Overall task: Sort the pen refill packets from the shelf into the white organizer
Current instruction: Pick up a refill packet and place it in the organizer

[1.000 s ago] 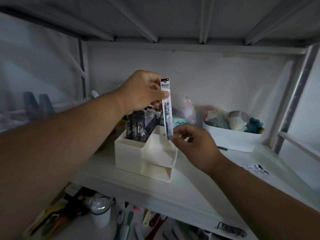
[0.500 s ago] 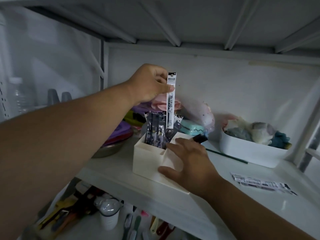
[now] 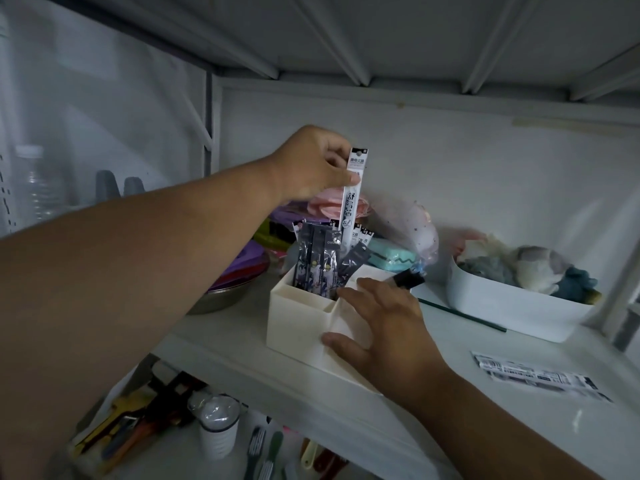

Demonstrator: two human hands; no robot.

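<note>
Head view: left hand pinching upright refill packet, its foot hidden among packets; right hand flat on white organizer.

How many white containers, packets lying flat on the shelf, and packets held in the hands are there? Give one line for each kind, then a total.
White containers: 2, the organizer and the bin
Flat packets on the shelf: 1
Packets held: 1, white packet in the left hand
Total: 4

We note a white organizer; dark packets with pale cartoon print; one white packet bearing black characters; purple bowl.
</note>
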